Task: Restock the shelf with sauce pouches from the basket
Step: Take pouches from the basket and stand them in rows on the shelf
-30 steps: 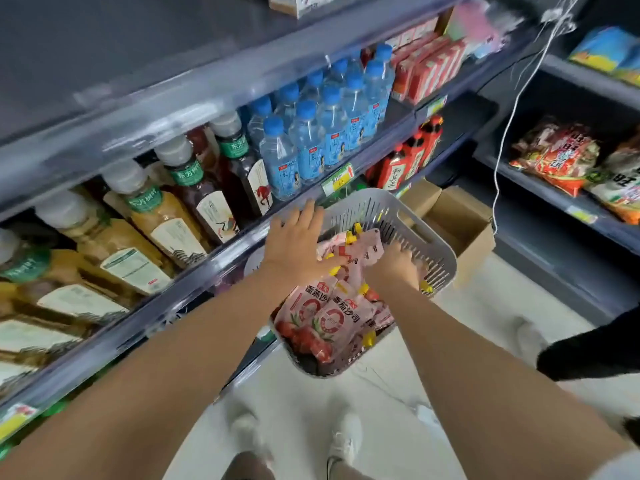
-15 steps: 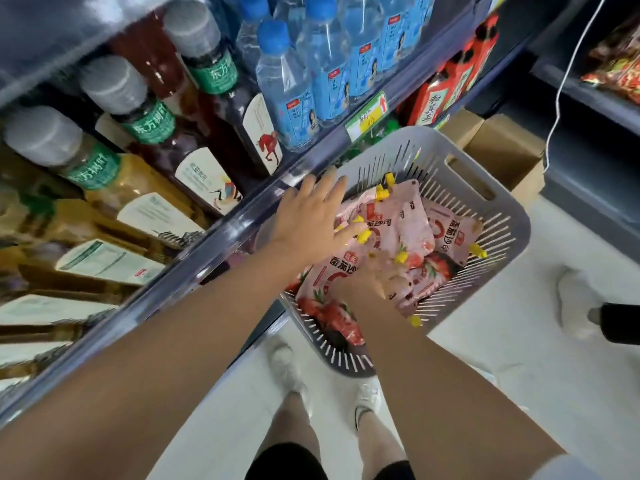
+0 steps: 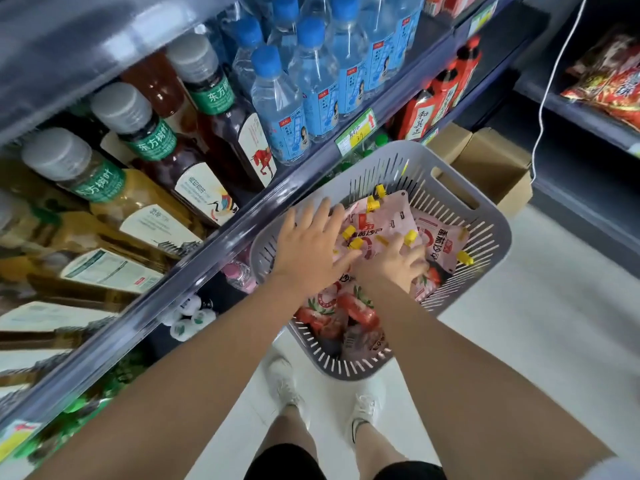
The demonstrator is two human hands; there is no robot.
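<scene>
1. Sauce pouches are lying piled in the grey slotted basket. They're pink with yellow caps, and one is showing "番茄沙司". The basket is sitting right beside the shelf rail.
2. Far left, tea bottles are leaning on the shelf, with green neckbands reading "东方树叶".
3. Next along, blue-capped water bottles are standing in rows, their label print too small to read. A yellow and green price tag is hanging on the rail below them.
4. Left hand is reaching over the basket's left side, fingers straight and spread above the pile, gripping nothing.
5. Right hand is pressing down into the pouches with its fingers bent among them. Whether they are pinching one, I cannot tell.
6. Red bottles are showing "和其正" on the lower shelf.
7. A cardboard box is sitting behind the basket.
8. Far right, red snack bags are lying on another shelf, their print blurred.
</scene>
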